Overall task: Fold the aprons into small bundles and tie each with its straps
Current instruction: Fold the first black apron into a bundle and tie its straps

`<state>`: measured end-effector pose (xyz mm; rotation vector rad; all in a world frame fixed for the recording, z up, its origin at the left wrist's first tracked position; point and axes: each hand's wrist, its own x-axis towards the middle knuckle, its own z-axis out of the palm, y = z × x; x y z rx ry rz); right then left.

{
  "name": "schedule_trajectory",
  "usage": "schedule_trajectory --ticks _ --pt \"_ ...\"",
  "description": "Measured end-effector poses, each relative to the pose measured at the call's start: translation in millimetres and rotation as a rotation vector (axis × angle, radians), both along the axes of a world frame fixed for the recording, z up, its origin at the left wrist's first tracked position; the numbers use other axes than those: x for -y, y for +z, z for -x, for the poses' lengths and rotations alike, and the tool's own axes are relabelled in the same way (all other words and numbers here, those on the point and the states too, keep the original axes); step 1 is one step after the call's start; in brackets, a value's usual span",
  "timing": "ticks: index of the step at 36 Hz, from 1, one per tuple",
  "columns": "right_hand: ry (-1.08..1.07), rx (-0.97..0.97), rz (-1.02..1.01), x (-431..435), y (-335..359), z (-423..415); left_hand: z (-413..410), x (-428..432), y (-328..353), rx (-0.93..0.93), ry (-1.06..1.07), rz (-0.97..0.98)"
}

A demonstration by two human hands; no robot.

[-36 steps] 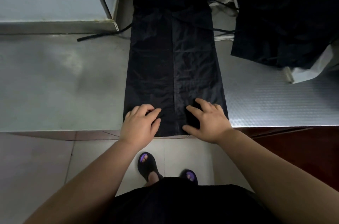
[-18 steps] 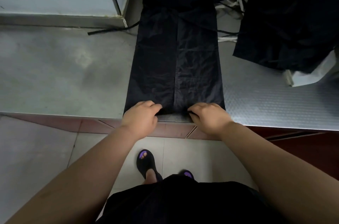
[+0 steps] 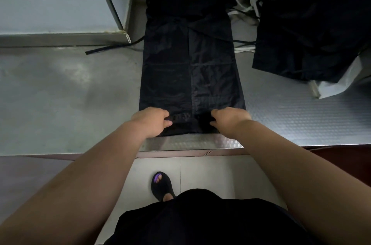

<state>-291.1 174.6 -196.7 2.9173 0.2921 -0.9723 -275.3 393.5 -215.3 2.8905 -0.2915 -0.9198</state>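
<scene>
apron (image 3: 190,64) lies lengthwise on the counter (image 3: 60,94) | your left hand (image 3: 152,122) and right hand (image 3: 230,120) curl fingers round its near hem (image 3: 188,124) | hem's off the edge now, first roll started, straps (image 3: 112,47) untied

Both bare arms reach forward and converge on the near end of the apron (image 3: 190,64). The left hand (image 3: 151,122) sits at the apron's near-left corner, knuckles up, its fingers (image 3: 164,114) curled inward onto the doubled-over edge with the thumb lower down. The right hand (image 3: 230,119) mirrors it at the near-right corner, its fingers (image 3: 215,112) curled over the same edge. The 2 hands are apart, wrists straight, palms down.
</scene>
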Motion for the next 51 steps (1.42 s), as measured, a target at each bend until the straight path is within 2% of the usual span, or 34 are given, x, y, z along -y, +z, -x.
schedule_trajectory --ticks 4,6,8,10,12,16,22,27,31,33,36,47,51 --pt "-0.027 0.045 0.050 2 1 -3 -5 0 0 0.115 -0.048 -0.118" --pt "0.011 0.168 0.095 3 -1 -2 -3 0 0 0.215 -0.096 -0.178" --pt "0.075 0.314 0.133 5 -2 1 2 1 0 0.347 -0.155 -0.156" --pt "0.123 0.389 0.107 8 -5 7 9 2 -2 0.408 -0.223 -0.055" --pt "0.161 0.357 0.058 9 -10 14 16 3 -6 0.363 -0.222 0.053" --pt "0.076 0.265 -0.029 8 -21 27 19 -3 -12 0.289 0.064 0.273" --pt "-0.015 0.191 -0.127 8 -21 34 12 -3 -11 0.157 0.103 0.235" --pt "0.002 0.166 -0.108 11 -17 31 15 2 -20 0.438 0.075 0.201" --pt "0.013 0.163 -0.098 12 -20 32 35 1 -26 0.630 -0.080 0.348" --pt "0.007 0.171 -0.106 12 -21 32 44 1 -27 0.483 -0.179 0.339" --pt "0.005 0.192 -0.118 12 -22 31 48 -1 -26 0.302 -0.212 0.232" --pt "0.011 0.254 -0.158 10 -19 20 23 8 -4 0.294 -0.246 0.114" --pt "0.023 0.185 -0.215 16 -11 14 7 8 4 0.218 -0.149 0.128"
